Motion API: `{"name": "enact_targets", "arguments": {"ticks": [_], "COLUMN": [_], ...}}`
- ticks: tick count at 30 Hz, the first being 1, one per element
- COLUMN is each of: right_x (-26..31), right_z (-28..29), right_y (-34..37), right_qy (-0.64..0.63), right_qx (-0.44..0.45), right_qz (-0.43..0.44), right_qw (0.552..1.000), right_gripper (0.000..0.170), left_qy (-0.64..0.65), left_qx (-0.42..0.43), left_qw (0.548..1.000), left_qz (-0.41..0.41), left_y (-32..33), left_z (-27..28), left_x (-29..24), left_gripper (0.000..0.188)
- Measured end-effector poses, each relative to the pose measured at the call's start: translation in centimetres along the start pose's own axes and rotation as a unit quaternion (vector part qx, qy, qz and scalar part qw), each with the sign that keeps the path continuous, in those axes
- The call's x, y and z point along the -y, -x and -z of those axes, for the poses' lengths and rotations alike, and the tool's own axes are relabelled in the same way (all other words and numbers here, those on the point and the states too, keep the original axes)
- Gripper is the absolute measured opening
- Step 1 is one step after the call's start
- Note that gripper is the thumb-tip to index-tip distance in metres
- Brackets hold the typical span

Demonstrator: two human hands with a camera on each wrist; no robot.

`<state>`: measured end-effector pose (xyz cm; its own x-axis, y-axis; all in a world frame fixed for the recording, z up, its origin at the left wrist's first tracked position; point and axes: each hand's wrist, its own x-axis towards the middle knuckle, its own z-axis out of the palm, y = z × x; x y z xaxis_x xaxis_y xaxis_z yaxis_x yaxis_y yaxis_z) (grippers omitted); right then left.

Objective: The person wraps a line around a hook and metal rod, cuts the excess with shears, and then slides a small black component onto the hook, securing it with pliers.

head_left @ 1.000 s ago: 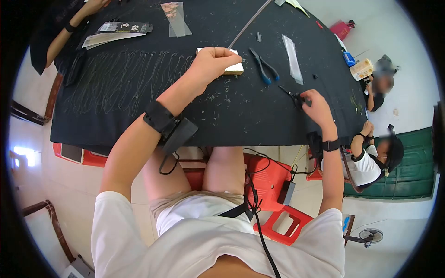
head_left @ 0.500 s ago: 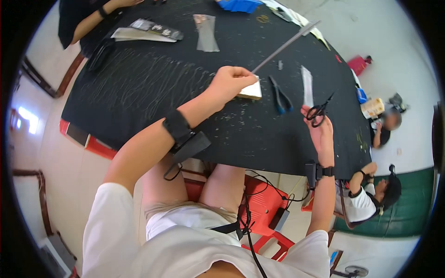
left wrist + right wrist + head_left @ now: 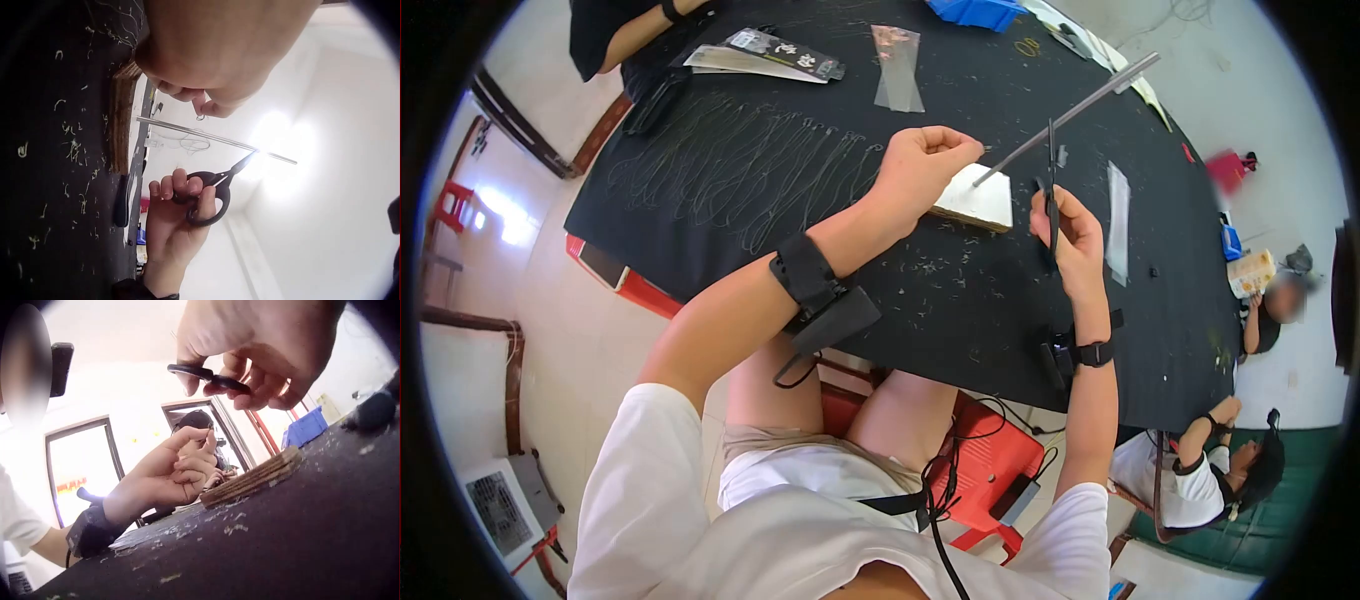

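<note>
Clock directions are the seated person's; twelve lies straight ahead.

1. Left hand [image 3: 930,165]: thumb and forefinger press together, pinching a tiny thin wire-like loop [image 3: 200,117] above the block, near the rod's foot.
2. Black-handled scissors [image 3: 1052,205]: at three o'clock from the left hand, points upward.
3. Right hand [image 3: 1072,240]: fingers curl round the scissors' handles.
4. Brown layered block with white top [image 3: 990,205]: between the hands, at four o'clock from the left.
5. Slender grey rod [image 3: 1090,100]: foot at the white top, leaning towards two o'clock.
6. Handling note, as judgement: a light, steady pinch suits so small a piece; the blades are best kept clear of fingertips and rod.
</note>
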<state>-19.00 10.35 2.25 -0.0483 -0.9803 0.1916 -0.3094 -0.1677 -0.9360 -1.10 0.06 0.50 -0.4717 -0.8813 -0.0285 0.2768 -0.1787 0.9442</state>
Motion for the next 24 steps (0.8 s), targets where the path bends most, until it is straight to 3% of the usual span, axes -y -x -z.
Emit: {"name": "enact_targets", "arguments": {"ticks": [3, 7, 8, 10, 13, 18, 24], "right_x": [-1.5, -0.8, -1.0, -0.6, -0.4, 0.7, 0.7], "right_z": [0.5, 0.3, 0.4, 0.3, 0.2, -0.5, -0.3], "right_y": [0.1, 1.0, 1.0, 1.2, 1.1, 1.3, 1.3], "right_qy": [0.048, 0.054, 0.105, 0.254, 0.275, 0.395, 0.439], "right_qx": [0.003, -0.027, -0.029, -0.047, -0.065, -0.053, -0.057], "right_qz": [0.037, 0.007, 0.009, 0.061, 0.094, 0.094, 0.093], "right_qw": [0.998, 0.998, 0.994, 0.964, 0.955, 0.912, 0.892], "right_gripper": [0.016, 0.021, 0.02, 0.02, 0.02, 0.026, 0.026], "left_qy": [0.003, -0.004, -0.001, 0.003, 0.006, 0.026, 0.017], "left_qx": [-0.014, -0.005, -0.01, -0.013, -0.006, 0.022, 0.027], "left_qw": [1.0, 1.0, 1.0, 1.0, 0.999, 0.999, 0.999], "left_qz": [-0.005, -0.03, -0.027, -0.024, -0.033, -0.013, -0.011], "left_y": [0.0, -0.1, 0.0, 0.1, 0.0, 0.2, 0.3], "left_z": [0.1, 0.0, -0.1, -0.2, -0.2, -0.2, -0.4], "left_x": [0.1, 0.1, 0.0, 0.0, 0.2, 0.1, 0.2], "left_gripper": [0.02, 0.021, 0.02, 0.019, 0.018, 0.017, 0.017]}}
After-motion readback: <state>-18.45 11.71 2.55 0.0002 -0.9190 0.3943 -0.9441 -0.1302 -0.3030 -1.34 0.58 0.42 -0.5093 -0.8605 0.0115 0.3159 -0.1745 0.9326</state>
